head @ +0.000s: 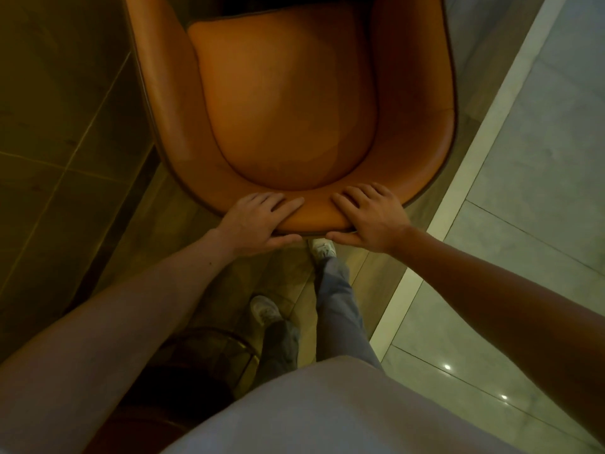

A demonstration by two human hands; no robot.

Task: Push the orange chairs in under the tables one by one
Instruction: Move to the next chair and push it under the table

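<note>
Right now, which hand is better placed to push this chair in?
Neither clearly: left hand and right hand both grip the orange chair backrest rim, either side of centre. Pushing with both together looks best, keeping it straight.

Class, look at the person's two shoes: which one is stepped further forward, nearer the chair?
The right shoe, just below the orange chair's backrest rim between both hands; the left shoe trails behind.

both hands (258, 221) (370, 217) side by side, arms outstretched, fingers curled
</note>
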